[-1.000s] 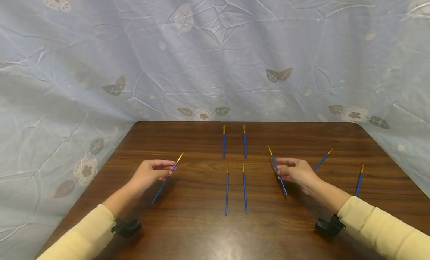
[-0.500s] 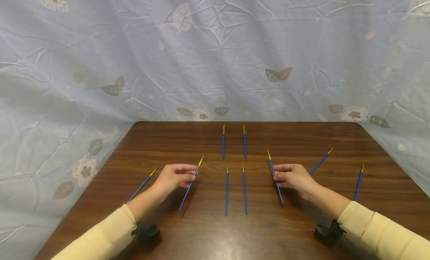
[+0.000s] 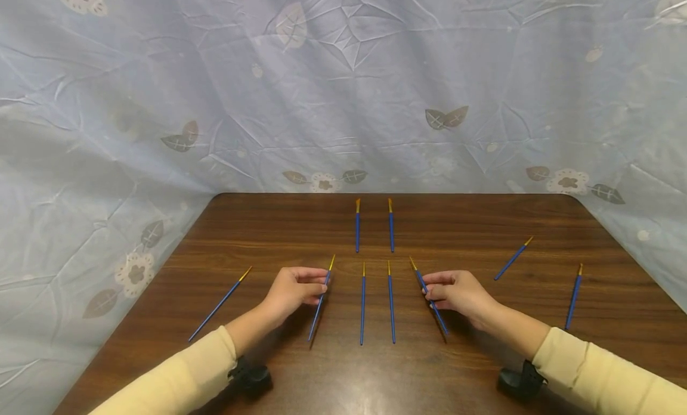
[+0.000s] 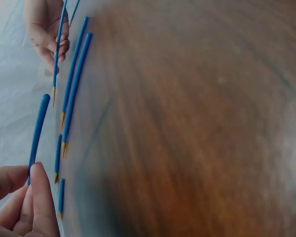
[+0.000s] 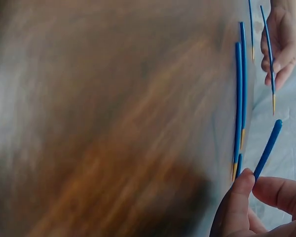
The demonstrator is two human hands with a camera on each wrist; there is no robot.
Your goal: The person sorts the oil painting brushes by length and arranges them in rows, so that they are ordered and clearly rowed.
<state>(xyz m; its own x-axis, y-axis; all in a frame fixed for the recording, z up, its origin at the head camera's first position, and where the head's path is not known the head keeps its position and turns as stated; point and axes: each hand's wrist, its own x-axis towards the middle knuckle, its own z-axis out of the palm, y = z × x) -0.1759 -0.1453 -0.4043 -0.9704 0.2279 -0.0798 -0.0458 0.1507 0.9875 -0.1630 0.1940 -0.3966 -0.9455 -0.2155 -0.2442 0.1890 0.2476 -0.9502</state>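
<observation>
My left hand pinches a thin blue paintbrush with a yellow end, bristle end pointing away from me. On the other side, my right hand pinches a second such paintbrush, tilted with its tip towards the middle. Between the hands, two slim paintbrushes, a left one and a right one, lie side by side on the table. In the left wrist view, thumb and fingers grip the held brush's shaft; the right wrist view shows the same kind of grip on the other shaft.
Farther back lie two flat-tipped paintbrushes, one left and one right. A loose brush lies left of my left hand. Two more, a slanted one and another, lie at right. A patterned cloth hangs behind the wooden table.
My left hand has moved right with its paintbrush, uncovering the loose brush at left. My right hand has shifted slightly left and nearer to me, its brush now more tilted.
</observation>
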